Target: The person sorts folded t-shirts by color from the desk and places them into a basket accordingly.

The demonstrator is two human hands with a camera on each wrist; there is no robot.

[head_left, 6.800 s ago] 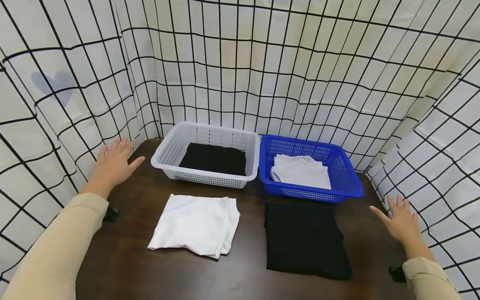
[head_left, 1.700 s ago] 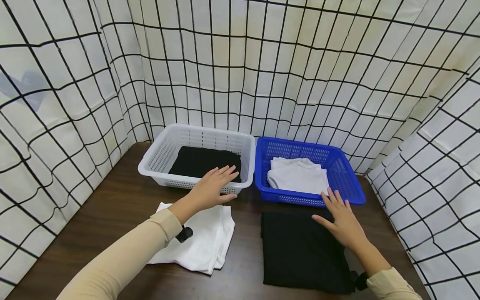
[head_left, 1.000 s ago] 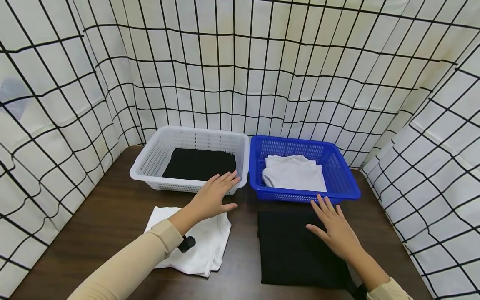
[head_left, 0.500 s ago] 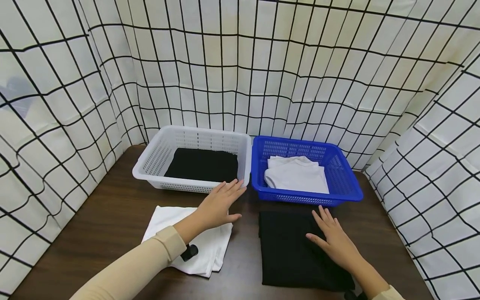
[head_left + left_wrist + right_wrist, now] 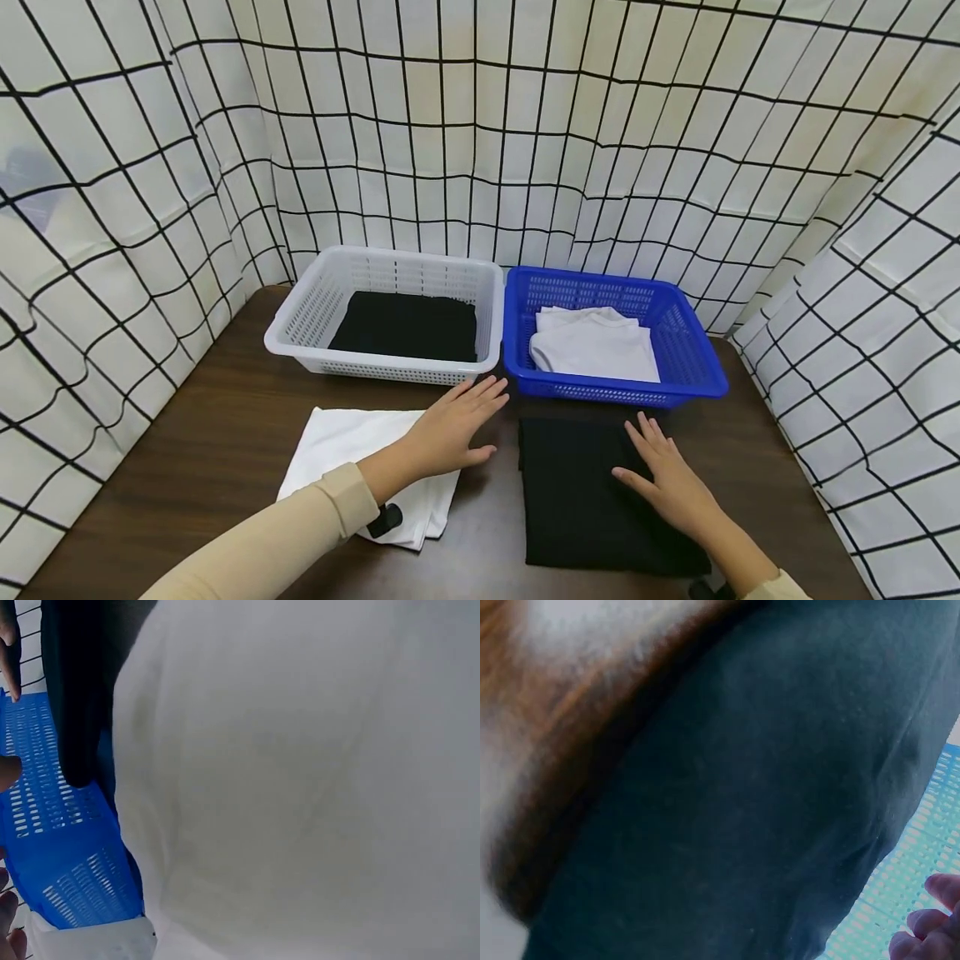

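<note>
**Two soft folded cloths, both grips spread and empty**

White cloth (image 5: 337,442) lies flat on the surface (image 5: 180,442), in front of the white basket (image 5: 390,367). Black cloth (image 5: 573,500) lies flat in front of the blue basket (image 5: 682,342). Both folded, well apart from the baskets' insides.

Handling, my read: light, limp, matte. Not fragile, unlikely to slip. Main risk is layers: the white one shows offset edges at its near right corner, so a one-layer pinch would probably unfold it. Same caution for the black one; its layers are hard to make out. Best hold: both side edges, fingertips under the whole stack, thumbs on top, lift level. Middle will likely sag.

Left grip (image 5: 453,429): fingers straight, thumb out wide, nothing held. Sits over the far right part of the white cloth, fingertips near the white basket's front wall. Contact with cloth: can't tell. Left wrist view is mostly white cloth.

Right grip (image 5: 667,479): fingers straight, thumb spread, nothing held. Over the right part of the black cloth, fingers toward the blue basket. Contact: can't tell either.

Baskets: folded black cloth (image 5: 405,325) in the white one, folded white cloth (image 5: 596,342) in the blue one.
</note>
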